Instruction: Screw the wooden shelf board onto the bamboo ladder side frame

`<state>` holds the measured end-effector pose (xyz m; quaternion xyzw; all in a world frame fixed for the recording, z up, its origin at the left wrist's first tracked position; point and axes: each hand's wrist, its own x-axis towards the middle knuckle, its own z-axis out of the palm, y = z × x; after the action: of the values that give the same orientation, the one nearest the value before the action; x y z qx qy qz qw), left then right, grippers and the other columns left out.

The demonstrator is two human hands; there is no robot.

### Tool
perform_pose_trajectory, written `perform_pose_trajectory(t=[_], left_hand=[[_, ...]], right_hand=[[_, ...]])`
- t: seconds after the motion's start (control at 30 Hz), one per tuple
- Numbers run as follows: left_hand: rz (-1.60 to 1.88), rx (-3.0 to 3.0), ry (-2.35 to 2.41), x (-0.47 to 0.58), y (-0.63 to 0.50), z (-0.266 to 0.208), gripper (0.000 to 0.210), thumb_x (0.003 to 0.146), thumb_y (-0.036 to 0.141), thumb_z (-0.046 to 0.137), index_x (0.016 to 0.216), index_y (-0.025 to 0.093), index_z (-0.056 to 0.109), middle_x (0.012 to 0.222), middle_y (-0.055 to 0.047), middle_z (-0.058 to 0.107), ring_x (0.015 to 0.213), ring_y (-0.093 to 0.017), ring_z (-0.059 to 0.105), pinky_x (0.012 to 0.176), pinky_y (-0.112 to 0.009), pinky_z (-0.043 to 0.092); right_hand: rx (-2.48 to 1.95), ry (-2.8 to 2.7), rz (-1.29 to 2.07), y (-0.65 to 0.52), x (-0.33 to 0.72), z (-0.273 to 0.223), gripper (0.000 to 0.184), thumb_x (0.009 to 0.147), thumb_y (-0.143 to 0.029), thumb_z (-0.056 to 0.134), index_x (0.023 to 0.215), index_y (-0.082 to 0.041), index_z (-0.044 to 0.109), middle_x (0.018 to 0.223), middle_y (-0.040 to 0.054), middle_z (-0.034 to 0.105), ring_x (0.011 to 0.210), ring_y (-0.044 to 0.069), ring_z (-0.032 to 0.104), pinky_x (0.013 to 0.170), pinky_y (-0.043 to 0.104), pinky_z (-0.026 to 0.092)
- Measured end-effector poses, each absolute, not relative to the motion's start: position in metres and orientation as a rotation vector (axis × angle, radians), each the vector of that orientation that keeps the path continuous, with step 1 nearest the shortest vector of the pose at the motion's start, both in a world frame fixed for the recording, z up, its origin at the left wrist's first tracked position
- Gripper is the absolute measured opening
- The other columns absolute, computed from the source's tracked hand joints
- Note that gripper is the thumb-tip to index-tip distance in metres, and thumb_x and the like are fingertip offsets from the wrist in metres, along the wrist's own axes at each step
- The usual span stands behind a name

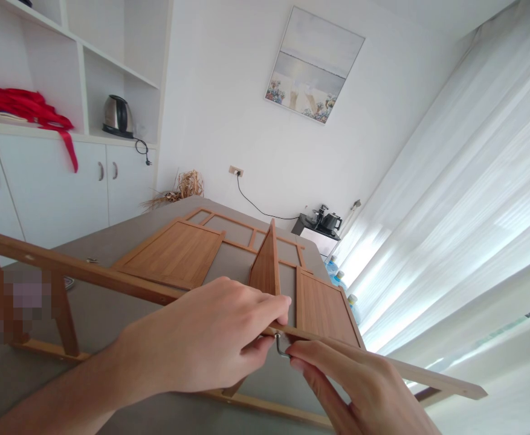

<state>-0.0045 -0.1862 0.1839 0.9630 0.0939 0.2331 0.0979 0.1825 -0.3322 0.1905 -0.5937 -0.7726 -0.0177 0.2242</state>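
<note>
Background: white wall (210, 139), with a grey desk (96, 241) before it carrying loose wooden panels (169, 251).
Wooden rail (432, 376): long axis running left to right across my front.
Left grip (219, 332): my fingers clasp the rail just left of the hex key (278, 344).
Hex key: between my hands, its upper end meeting the rail, its bent lower end pointing right, toward my right fingers.
Right grip (359, 374): thumb and forefinger pinching that bent end, so my right hand is the nearer one.
Upright panel (267, 260): just beyond my left fingertips; its joint with the rail is hidden.
</note>
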Motion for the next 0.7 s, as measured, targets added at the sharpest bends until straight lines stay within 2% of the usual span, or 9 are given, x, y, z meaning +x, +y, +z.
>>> perform_pose_trajectory(t=[0.23,0.4,0.7], left_hand=[[0.657,2.840,0.302,-0.005,-0.186,0.184,0.026,0.090,0.021,0.058,0.115,0.028,0.058,0.094,0.001,0.072,0.079,-0.018,0.070,0.069,-0.026,0.045],[0.588,2.828,0.334,-0.006,-0.188,0.188,0.022,0.091,0.021,0.057,0.111,0.029,0.058,0.088,0.005,0.071,0.075,-0.017,0.068,0.064,-0.026,0.040],[0.683,2.867,0.309,-0.005,-0.185,0.183,0.028,0.091,0.024,0.059,0.119,0.027,0.059,0.098,0.000,0.074,0.083,-0.019,0.071,0.070,-0.026,0.045]], right_hand=[[-1.637,-2.177,-0.034,-0.335,0.184,0.189,0.022,0.099,-0.014,0.050,0.106,-0.028,0.065,0.088,-0.0008,0.069,0.076,0.012,0.070,0.065,0.019,0.053],[-1.661,-2.068,-0.174,-0.336,0.175,0.195,0.015,0.095,-0.014,0.054,0.096,-0.024,0.065,0.082,0.0006,0.057,0.071,0.012,0.063,0.064,0.021,0.051],[-1.585,-2.059,-0.206,-0.329,0.169,0.190,0.016,0.094,-0.011,0.054,0.094,-0.023,0.064,0.083,0.0004,0.052,0.069,0.011,0.057,0.061,0.022,0.047]])
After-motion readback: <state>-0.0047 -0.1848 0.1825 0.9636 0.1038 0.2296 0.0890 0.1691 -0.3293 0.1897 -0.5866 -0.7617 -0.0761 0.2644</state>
